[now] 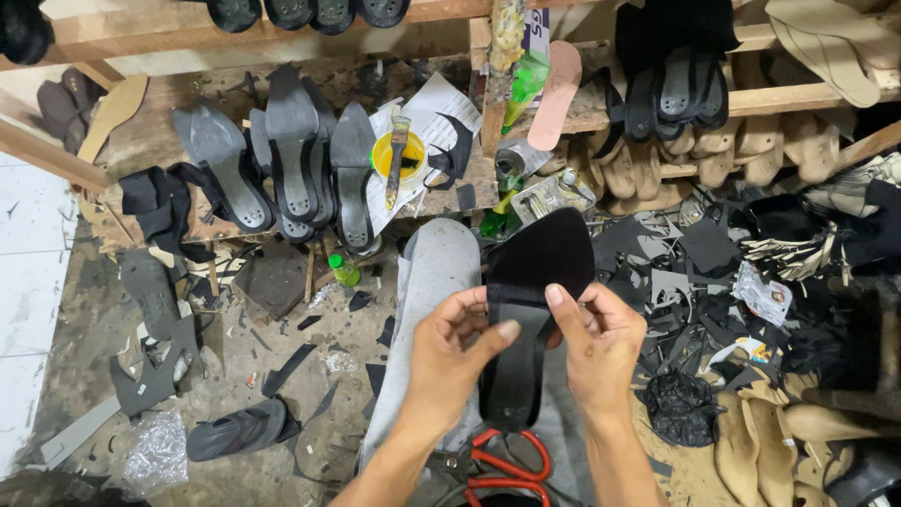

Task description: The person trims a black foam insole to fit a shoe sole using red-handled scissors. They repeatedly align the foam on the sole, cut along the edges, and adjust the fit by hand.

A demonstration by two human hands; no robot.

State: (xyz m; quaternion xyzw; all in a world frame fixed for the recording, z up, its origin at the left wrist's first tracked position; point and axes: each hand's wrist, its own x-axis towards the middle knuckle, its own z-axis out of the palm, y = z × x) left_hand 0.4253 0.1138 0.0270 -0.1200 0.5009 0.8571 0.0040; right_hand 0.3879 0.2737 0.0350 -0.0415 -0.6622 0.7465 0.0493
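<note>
A black pointed shoe sole with black fabric across its front sits between both of my hands, toe pointing away from me. My left hand grips its left edge, thumb pressed on the narrow middle. My right hand holds the right edge, thumb on top of the fabric. The sole rests over my grey trouser leg. Red-handled scissors lie on my lap just below the sole's heel.
A low wooden bench ahead carries several dark soles and a yellow glue pot with a brush. Shelves at right hold tan shoe lasts. Black offcuts litter the floor at right; a dark sandal lies at left.
</note>
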